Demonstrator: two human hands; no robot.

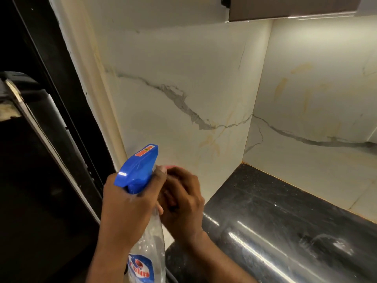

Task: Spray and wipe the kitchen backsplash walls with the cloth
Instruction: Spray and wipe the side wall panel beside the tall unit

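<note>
Gripping the clear blue-capped spray bottle (140, 201), the left hand (126, 203) is clamped; beside its fingers, the right hand (183, 201) is pressed on a barely visible pink cloth (171, 166) low on the white marble-look backsplash wall (173, 78); most seems unwiped.

Glossy black countertop (285, 221) in corner, dark cabinet (285, 7) overhead, black appliance (30, 139) at left

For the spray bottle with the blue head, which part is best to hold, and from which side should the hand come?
Grip the narrow neck just under the blue trigger head, coming from behind, as the left hand does. The spray bottle stands upright with its nozzle toward the backsplash wall, so a forefinger likely reaches the trigger.
</note>
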